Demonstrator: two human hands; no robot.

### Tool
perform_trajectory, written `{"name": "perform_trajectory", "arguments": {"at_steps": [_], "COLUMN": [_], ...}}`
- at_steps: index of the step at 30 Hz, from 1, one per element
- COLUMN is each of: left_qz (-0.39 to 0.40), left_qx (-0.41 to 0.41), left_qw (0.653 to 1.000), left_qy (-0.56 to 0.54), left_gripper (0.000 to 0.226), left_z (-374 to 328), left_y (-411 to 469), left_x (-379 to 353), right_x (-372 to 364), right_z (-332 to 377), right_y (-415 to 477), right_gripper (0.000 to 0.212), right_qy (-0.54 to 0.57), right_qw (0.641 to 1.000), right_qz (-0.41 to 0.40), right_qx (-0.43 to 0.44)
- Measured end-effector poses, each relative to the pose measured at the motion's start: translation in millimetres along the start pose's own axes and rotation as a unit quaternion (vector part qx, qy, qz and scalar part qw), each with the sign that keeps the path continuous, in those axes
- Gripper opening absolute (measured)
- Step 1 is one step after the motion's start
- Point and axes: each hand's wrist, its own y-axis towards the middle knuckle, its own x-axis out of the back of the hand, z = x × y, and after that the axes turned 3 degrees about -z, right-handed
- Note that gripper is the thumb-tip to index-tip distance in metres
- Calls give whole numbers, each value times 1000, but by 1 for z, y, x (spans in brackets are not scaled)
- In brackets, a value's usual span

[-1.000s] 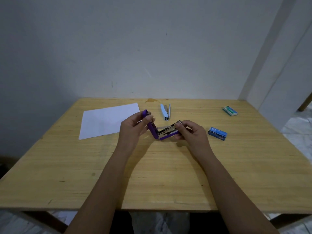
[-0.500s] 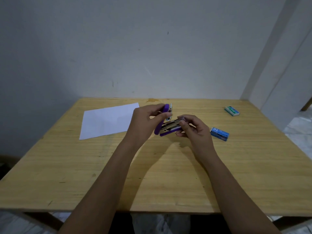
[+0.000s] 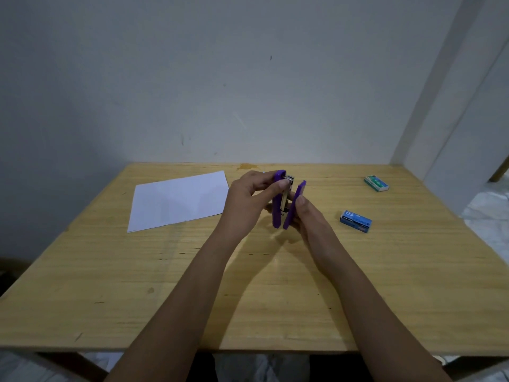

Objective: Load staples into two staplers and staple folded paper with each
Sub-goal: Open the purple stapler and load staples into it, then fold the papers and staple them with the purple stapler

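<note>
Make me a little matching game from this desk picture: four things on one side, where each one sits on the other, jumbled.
Things:
1. purple stapler
2. white paper sheet
3. blue staple box
4. green staple box

Places:
A. far right, near the back edge of the table
B. gripped by the left hand and right hand
C. lying flat, left of both hands
D. just right of the right hand

Pairs: 1-B, 2-C, 3-D, 4-A
</note>
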Motion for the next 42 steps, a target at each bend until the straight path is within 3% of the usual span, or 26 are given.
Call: {"name": "perform_trajectory", "arguments": {"at_steps": [3, 8, 14, 17, 19, 21, 23, 25, 30, 33, 37, 42], "left_qz": [-6, 43, 76, -65, -180, -230, -212, -149, 31, 90, 113, 40], "left_qx": [-17, 7, 26, 11, 31, 101, 146, 137, 159, 184, 213, 185], "left_qw": [999, 999, 995, 973, 931, 878, 851, 843, 803, 786, 775, 760], "left_qy": [33, 12, 65, 220, 317, 408, 457, 498, 574, 584, 584, 622], "left_gripper": [13, 17, 22, 20, 20, 31, 44, 56, 84, 92, 99, 83], "left_z": [0, -1, 3, 19, 42, 65, 79, 84, 78, 78, 85, 82], "left_y": [3, 1, 3, 14, 21, 25, 29, 37, 72, 90, 103, 105], "left_x": [-1, 4, 23, 58, 96, 132, 156, 165, 161, 160, 164, 164], "right_x": [0, 1, 0, -4, -8, -14, -26, -38, -74, -87, -95, -99], "right_z": [3, 2, -6, -5, -1, 6, 10, 9, 2, -3, -9, -14], "right_y": [-1, 3, 6, 11, 16, 24, 35, 46, 64, 68, 83, 98], "right_gripper": [43, 37, 37, 33, 31, 27, 27, 33, 48, 47, 47, 43], "right_qy": [35, 103, 85, 97, 110, 85, 29, -16, -17, -62, -63, -33], "right_qw": [999, 994, 996, 994, 991, 992, 994, 994, 969, 968, 967, 969], "right_qz": [4, 0, 1, -26, -55, -72, -79, -76, -109, -88, -92, -117], "right_qx": [-1, -26, -36, -48, -51, -60, -74, -80, -219, -225, -230, -215]}}
